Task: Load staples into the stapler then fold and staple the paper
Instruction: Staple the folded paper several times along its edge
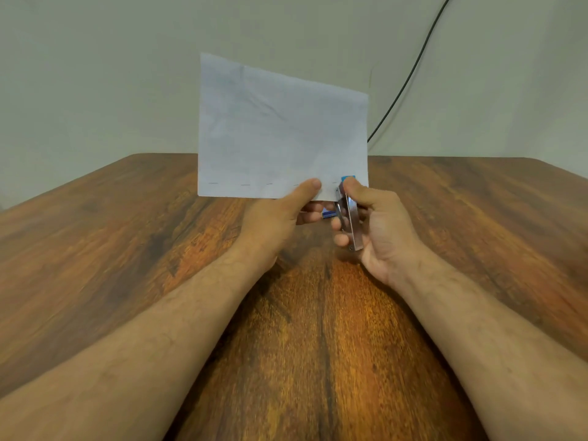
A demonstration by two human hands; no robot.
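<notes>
Left hand point(280, 214) pinches the lower edge of the paper point(280, 128), thumb on the near face and fingers behind, holding the sheet upright above the worktop point(127, 249). Right hand point(372, 224) grips the stapler point(350, 218), thumb on its top and fingers curled beneath, with its blue-tipped nose clamped over the sheet's lower right corner. The paper is one thin white rectangle, softly creased, with faint ruled lines showing through; no writing on it can be read. Along its bottom edge runs a row of short dark marks, about five, that look like staples point(245, 184). The stapler is a single slim bar of shiny metal. A small blue object shows between the hands, too hidden to name. The worktop is brown wood-grain. One black cable point(410, 71) hangs down the pale far wall.
</notes>
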